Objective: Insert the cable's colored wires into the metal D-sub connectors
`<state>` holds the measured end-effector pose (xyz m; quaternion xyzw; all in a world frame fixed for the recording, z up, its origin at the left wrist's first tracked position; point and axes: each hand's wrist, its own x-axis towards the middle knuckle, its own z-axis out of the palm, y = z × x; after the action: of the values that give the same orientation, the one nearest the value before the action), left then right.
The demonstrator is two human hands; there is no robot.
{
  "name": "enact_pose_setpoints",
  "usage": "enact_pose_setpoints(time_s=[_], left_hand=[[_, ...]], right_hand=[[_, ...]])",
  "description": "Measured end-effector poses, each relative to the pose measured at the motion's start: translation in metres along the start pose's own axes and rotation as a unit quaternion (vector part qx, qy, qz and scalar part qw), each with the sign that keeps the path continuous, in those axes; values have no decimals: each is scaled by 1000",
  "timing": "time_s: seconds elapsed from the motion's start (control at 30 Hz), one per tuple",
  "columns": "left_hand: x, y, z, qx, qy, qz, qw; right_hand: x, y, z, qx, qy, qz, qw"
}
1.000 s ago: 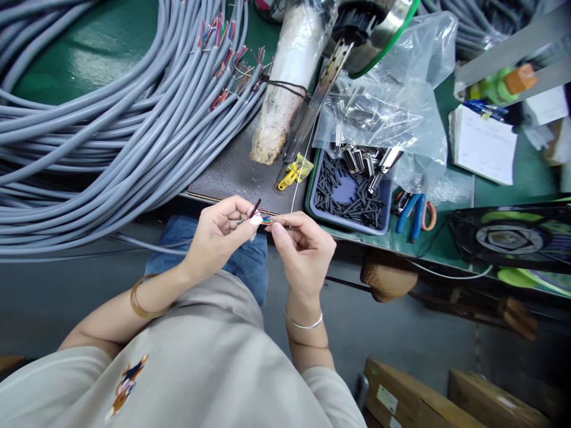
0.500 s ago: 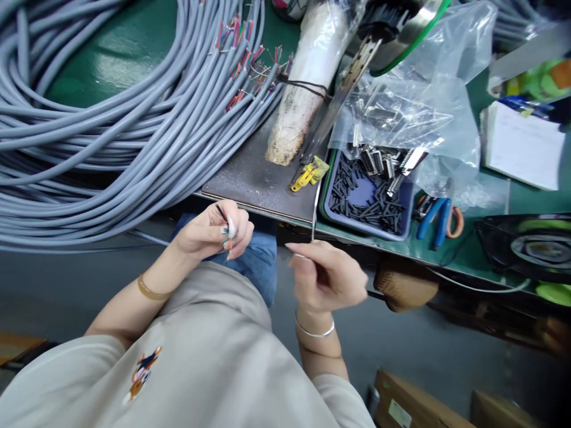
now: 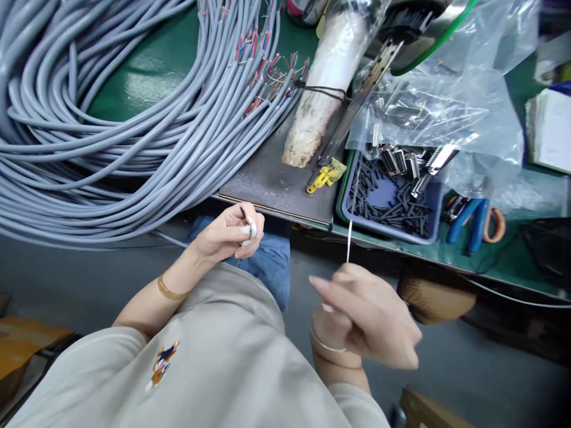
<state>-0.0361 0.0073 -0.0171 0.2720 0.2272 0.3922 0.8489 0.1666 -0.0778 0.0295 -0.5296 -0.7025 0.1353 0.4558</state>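
My left hand (image 3: 232, 233) is closed, fingers curled round a small white piece (image 3: 252, 228) with a short dark end sticking up between thumb and fingers. It is in front of the bench edge, above my lap. My right hand (image 3: 368, 315), smeared by motion, is closed on a thin pale rod (image 3: 349, 241) that points up toward the near edge of a blue tray (image 3: 388, 236). The rod's lower end is hidden in the fingers. Black sleeves (image 3: 401, 217) and metal connectors (image 3: 404, 160) lie in the tray.
Grey cables (image 3: 147, 148) with bared coloured wires cover the bench's left. A white wrapped roll (image 3: 325, 89) and a yellow tool (image 3: 325, 176) are at the centre. Plastic bags (image 3: 473, 113), blue-handled pliers (image 3: 477, 226) and white paper (image 3: 553, 131) are at the right.
My right hand has moved down and right, away from my left, with the rod. My left hand stays closed, and the coloured wire ends at its fingers no longer show. The view has shifted.
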Motion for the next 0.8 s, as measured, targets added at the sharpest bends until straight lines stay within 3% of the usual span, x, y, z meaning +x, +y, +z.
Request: enact_pose_setpoints(time_s=[0.07, 0.27, 0.63, 0.8], left_hand=[[1, 2, 7, 6, 30, -2, 1000], [4, 2, 25, 71, 100, 14, 992], [5, -6, 25, 132, 94, 31, 986], [4, -8, 26, 151, 96, 52, 982]], right_hand=[[8, 1, 9, -21, 29, -25, 999], [28, 11, 27, -24, -8, 29, 999], [25, 18, 28, 41, -42, 38, 998], [24, 22, 26, 9, 38, 28, 999]])
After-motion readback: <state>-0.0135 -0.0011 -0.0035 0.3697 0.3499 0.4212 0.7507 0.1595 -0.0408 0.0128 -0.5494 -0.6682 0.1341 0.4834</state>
